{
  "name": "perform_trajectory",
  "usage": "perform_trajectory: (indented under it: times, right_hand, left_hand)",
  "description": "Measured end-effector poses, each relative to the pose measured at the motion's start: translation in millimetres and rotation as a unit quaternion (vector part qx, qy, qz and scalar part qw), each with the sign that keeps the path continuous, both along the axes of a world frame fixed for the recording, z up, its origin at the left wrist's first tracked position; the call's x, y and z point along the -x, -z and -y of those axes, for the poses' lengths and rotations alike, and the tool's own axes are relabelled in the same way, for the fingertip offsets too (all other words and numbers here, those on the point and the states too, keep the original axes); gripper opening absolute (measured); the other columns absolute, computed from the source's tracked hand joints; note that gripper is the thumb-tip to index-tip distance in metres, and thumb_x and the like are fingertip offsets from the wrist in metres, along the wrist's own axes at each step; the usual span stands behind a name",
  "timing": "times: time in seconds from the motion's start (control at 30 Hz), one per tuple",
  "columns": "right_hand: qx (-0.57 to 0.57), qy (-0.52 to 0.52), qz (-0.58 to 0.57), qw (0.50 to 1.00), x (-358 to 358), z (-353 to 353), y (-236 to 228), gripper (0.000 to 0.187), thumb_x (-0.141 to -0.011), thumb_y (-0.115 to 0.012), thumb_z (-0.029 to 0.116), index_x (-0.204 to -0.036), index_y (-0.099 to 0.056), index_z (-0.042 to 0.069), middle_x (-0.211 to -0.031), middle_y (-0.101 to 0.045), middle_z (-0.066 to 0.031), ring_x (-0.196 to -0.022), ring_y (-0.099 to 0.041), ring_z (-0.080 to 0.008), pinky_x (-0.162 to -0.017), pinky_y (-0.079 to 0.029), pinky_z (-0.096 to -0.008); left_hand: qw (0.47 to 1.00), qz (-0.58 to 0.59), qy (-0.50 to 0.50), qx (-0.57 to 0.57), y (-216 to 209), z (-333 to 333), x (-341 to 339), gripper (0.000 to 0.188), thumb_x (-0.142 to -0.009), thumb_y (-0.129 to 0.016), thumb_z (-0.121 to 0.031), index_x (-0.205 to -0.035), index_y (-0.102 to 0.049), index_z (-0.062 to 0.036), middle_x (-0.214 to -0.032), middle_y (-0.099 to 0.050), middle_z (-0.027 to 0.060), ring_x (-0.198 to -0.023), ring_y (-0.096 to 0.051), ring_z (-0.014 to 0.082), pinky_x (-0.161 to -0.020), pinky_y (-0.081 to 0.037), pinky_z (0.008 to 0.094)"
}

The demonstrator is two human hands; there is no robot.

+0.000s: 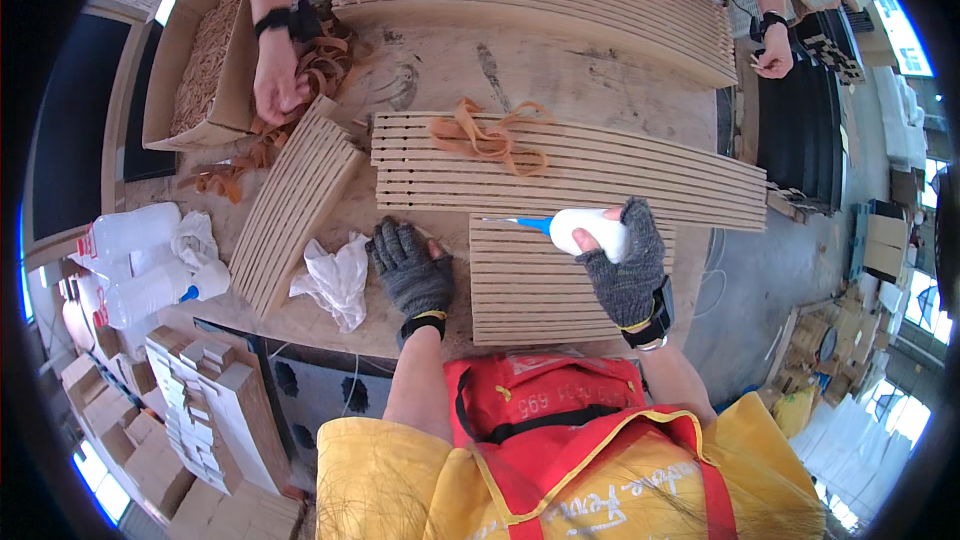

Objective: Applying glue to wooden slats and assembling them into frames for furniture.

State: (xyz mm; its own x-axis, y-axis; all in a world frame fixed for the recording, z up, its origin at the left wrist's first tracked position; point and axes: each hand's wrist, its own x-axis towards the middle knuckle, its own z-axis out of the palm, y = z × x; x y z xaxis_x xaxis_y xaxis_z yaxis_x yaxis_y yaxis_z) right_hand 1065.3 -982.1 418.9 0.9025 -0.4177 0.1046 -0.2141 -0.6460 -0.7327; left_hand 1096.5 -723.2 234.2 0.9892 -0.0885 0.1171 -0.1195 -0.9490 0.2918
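Observation:
My right hand (625,260), in a grey fingerless glove, grips a white glue bottle (585,230) with a blue nozzle pointing left over a slatted wooden panel (530,285) in front of me. To the left of that panel my left hand (410,268), also grey-gloved, rests flat on the workbench with fingers spread, touching the panel's left edge. A larger slatted panel (600,175) lies just beyond, with orange rubber bands (485,135) on it.
Another slatted panel (290,205) lies tilted at left beside a crumpled plastic bag (335,280). White bottles (140,260) stand at far left. A co-worker's hand (275,80) reaches near a cardboard box (200,70). Another person's hands (770,55) work at the far right. Wood blocks (200,390) are stacked lower left.

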Motion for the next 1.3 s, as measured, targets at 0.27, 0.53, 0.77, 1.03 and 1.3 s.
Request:
perform_trajectory:
  times: [0.27, 0.53, 0.77, 1.03, 1.3]
  right_hand:
    - [-0.010, 0.015, -0.002, 1.000, 13, 18, 5, 0.038, -0.078, -0.084, 0.022, -0.096, -0.055, 0.003, -0.082, -0.061, -0.0144, -0.074, -0.063, -0.0305, -0.068, -0.051, -0.0373]
    - [0.009, 0.045, -0.016, 0.999, 29, 41, 8, 0.037, -0.079, -0.083, 0.021, -0.097, -0.057, 0.002, -0.083, -0.059, -0.0140, -0.074, -0.062, -0.0303, -0.069, -0.050, -0.0384]
    - [-0.011, 0.079, 0.004, 0.997, 45, 65, 11, 0.036, -0.078, -0.084, 0.020, -0.096, -0.060, 0.001, -0.084, -0.060, -0.0132, -0.076, -0.062, -0.0279, -0.073, -0.050, -0.0375]
    - [-0.015, 0.109, 0.050, 0.993, 62, 92, 9, 0.035, -0.077, -0.085, 0.018, -0.096, -0.061, 0.001, -0.085, -0.064, -0.0117, -0.078, -0.064, -0.0240, -0.074, -0.051, -0.0344]
    - [-0.056, 0.157, -0.003, 0.986, 81, 124, 15, 0.037, -0.076, -0.086, 0.018, -0.099, -0.061, 0.002, -0.089, -0.065, -0.0113, -0.084, -0.064, -0.0250, -0.085, -0.050, -0.0370]
  left_hand:
    - [0.999, -0.024, -0.009, -0.045, -4, 0, -1, 0.062, -0.088, -0.057, -0.029, -0.141, -0.043, 0.0010, -0.151, -0.038, 0.0227, -0.143, -0.031, 0.0402, -0.120, -0.019, 0.0537]
    - [0.999, -0.034, -0.021, -0.032, -6, 2, 0, 0.057, -0.088, -0.056, -0.028, -0.136, -0.047, 0.0019, -0.153, -0.035, 0.0232, -0.144, -0.029, 0.0420, -0.120, -0.018, 0.0559]
    - [0.998, -0.029, -0.019, -0.048, -1, -2, 0, 0.062, -0.088, -0.058, -0.029, -0.140, -0.044, 0.0027, -0.152, -0.037, 0.0226, -0.143, -0.030, 0.0397, -0.121, -0.018, 0.0531]
    - [0.998, -0.007, 0.003, -0.062, -2, 0, -1, 0.062, -0.087, -0.058, -0.028, -0.138, -0.045, 0.0037, -0.151, -0.038, 0.0219, -0.143, -0.030, 0.0390, -0.121, -0.018, 0.0523]
    - [0.997, 0.001, 0.004, -0.073, 4, -5, -1, 0.059, -0.088, -0.058, -0.026, -0.138, -0.046, 0.0017, -0.149, -0.042, 0.0227, -0.141, -0.035, 0.0397, -0.119, -0.022, 0.0514]
